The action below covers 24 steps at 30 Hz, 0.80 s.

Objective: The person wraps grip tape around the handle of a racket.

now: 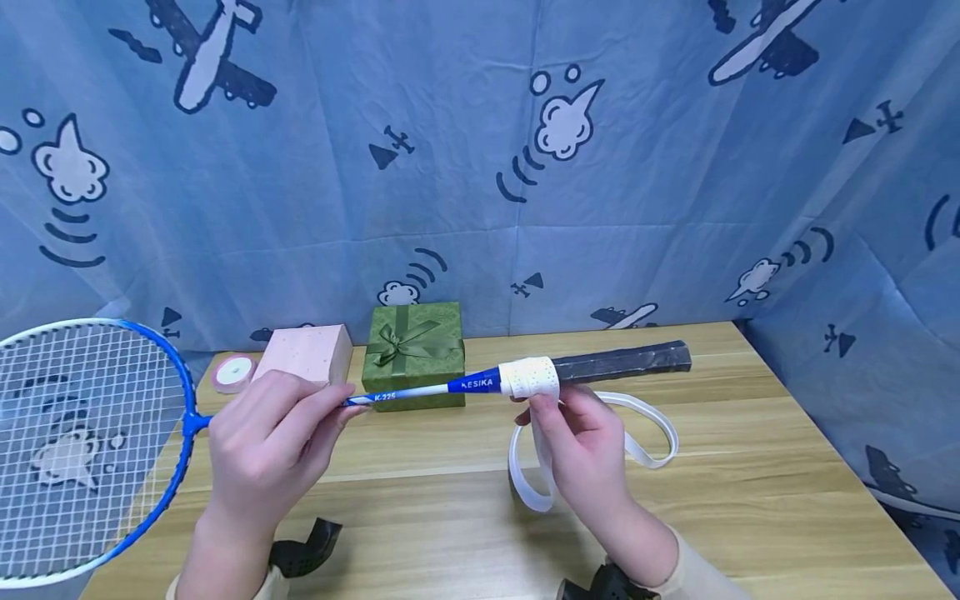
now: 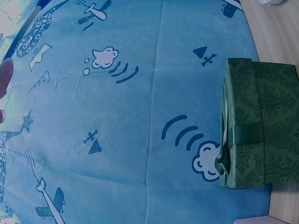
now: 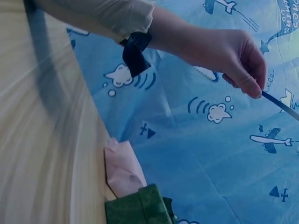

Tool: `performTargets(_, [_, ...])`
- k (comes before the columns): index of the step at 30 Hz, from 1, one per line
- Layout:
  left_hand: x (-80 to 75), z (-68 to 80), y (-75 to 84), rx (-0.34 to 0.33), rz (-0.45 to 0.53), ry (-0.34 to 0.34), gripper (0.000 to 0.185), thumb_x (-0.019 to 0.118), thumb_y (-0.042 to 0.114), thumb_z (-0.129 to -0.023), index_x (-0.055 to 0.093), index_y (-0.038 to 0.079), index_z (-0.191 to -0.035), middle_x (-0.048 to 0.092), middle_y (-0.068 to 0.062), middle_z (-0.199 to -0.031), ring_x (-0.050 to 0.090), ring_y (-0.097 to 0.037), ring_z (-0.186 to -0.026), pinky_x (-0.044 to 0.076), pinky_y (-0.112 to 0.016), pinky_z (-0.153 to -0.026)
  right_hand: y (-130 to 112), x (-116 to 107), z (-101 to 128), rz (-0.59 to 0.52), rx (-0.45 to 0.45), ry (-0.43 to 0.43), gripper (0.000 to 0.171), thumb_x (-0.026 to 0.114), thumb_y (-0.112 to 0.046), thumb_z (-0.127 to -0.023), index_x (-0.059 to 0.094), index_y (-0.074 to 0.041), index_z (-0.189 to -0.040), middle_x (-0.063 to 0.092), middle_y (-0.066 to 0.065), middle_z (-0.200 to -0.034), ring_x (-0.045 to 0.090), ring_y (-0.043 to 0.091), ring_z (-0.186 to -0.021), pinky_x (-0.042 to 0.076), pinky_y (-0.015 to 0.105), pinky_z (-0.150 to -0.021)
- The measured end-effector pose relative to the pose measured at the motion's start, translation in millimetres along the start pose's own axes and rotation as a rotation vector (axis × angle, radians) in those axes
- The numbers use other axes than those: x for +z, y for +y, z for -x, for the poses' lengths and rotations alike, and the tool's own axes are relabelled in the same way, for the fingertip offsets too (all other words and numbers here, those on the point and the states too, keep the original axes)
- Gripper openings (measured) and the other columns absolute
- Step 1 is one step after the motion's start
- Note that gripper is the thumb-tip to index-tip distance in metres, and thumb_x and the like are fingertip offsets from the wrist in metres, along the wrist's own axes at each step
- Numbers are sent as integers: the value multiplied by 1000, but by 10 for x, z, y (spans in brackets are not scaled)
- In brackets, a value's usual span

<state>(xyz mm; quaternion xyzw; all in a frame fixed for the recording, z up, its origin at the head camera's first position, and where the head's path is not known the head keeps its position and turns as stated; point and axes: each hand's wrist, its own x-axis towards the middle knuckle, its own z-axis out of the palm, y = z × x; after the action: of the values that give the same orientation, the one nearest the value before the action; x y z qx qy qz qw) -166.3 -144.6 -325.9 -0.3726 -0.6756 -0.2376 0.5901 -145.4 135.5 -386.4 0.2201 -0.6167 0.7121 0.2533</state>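
Observation:
A blue and white badminton racket (image 1: 474,382) is held up over the table, its strung head at the left. My left hand (image 1: 273,442) pinches the thin shaft between thumb and fingers; the right wrist view also shows this left hand (image 3: 233,56) on the shaft. White perforated grip tape (image 1: 529,378) wraps the handle's upper end, next to the blue cone. Just below that wrap, my right hand (image 1: 588,450) pinches the tape with thumb and fingers. The tape's loose length hangs in loops about this hand. Black surface shows on the rest of the handle (image 1: 622,362).
At the back of the wooden table (image 1: 750,467) stand a green gift box (image 1: 416,350) with a bow, a pink box (image 1: 303,350) and a pink-and-white roll (image 1: 234,372). A blue patterned curtain (image 1: 450,167) hangs behind and at the right.

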Motion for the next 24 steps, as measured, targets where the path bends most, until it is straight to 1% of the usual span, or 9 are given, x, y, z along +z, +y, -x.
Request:
performTargets(3, [-5, -7, -4, 10, 28, -10, 40, 71, 28, -100, 73, 1, -71, 61, -4, -63, 50, -20, -50, 36, -28, -43, -8, 3, -8, -66, 60, -20, 21, 56, 10, -100, 70, 0, -111, 74, 3, -100, 71, 16, -85, 60, 29, -69])
performTargets(6, [-24, -3, -11, 18, 47, -34, 40, 70, 28, -101, 73, 2, -70, 62, -4, -64, 51, -19, -50, 37, -27, -43, -14, 10, -14, -145, 101, -49, 22, 55, 2, -104, 70, -9, -115, 74, 5, -99, 72, 16, -86, 58, 27, -64])
performTargets(8, [-43, 6, -16, 16, 53, -57, 39, 69, 27, -101, 74, 2, -71, 63, -4, -64, 52, -19, -50, 38, -28, -43, -12, 16, -15, -209, 101, -57, 21, 53, 1, -106, 71, -7, -113, 74, 6, -96, 72, 16, -82, 57, 26, -62])
performTargets(10, [-63, 18, -20, 6, 55, -87, 36, 68, 24, -101, 75, 3, -73, 64, -4, -66, 54, -19, -52, 40, -29, -44, -16, 25, -11, -235, 90, -43, 23, 52, 2, -105, 73, -6, -108, 75, 5, -93, 71, 15, -77, 55, 24, -59])
performTargets(14, [-90, 43, -30, -14, 62, -144, 31, 65, 20, -101, 77, 4, -78, 68, -5, -73, 59, -21, -56, 47, -34, -47, -23, 40, -8, -239, 39, -16, 28, 50, 10, -103, 75, -1, -101, 76, 8, -89, 70, 15, -71, 53, 24, -57])
performTargets(15, [-95, 50, -32, -16, 68, -152, 30, 65, 20, -101, 77, 4, -78, 68, -6, -74, 60, -21, -56, 48, -35, -47, -22, 43, -7, -237, 33, -11, 29, 49, 11, -103, 75, -1, -101, 76, 8, -89, 70, 15, -70, 53, 23, -57])
performTargets(18, [-92, 61, -43, -9, 98, -150, 30, 65, 18, -101, 76, 4, -77, 69, -7, -75, 62, -22, -57, 50, -37, -48, -10, 44, -8, -250, 18, -11, 30, 48, 12, -102, 75, -1, -102, 77, 9, -90, 70, 16, -71, 53, 24, -57])
performTargets(21, [-85, 59, -49, 2, 118, -133, 29, 66, 16, -100, 76, 4, -76, 69, -5, -73, 61, -21, -56, 49, -36, -48, 9, 41, -11, -259, 29, -11, 30, 48, 10, -103, 75, -3, -105, 77, 8, -91, 71, 15, -72, 53, 23, -56])
performTargets(24, [-77, 50, -41, 8, 109, -129, 29, 66, 16, -101, 77, 4, -77, 68, -4, -72, 60, -20, -56, 48, -35, -47, 31, 39, -19, -275, 33, -8, 29, 48, 9, -104, 74, -2, -107, 77, 8, -92, 71, 16, -72, 54, 23, -56])
